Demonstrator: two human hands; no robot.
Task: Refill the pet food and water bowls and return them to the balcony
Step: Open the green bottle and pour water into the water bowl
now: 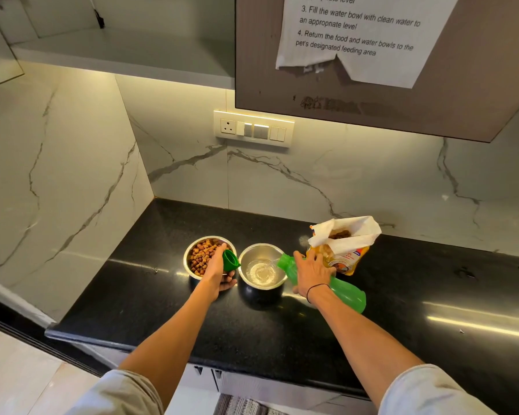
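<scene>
You have two steel bowls side by side on the black counter [402, 295]: the food bowl [201, 256] full of kibble, the water bowl [262, 269] partly filled. One open food bag [342, 247] stands just behind the bottle. Your left hand [219, 269] holds the green cap [230, 260] over the food bowl; your right hand [312, 272] grips the tilted green bottle [342, 290], its mouth over the water bowl's rim.

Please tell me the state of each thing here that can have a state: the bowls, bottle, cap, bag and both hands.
Food bowl: full of kibble.
Water bowl: partly filled, water running in.
Bottle: uncapped, tilted, pouring.
Cap: off the bottle, held.
Food bag: open, upright.
Left hand: holds the cap.
Right hand: grips the bottle.
</scene>
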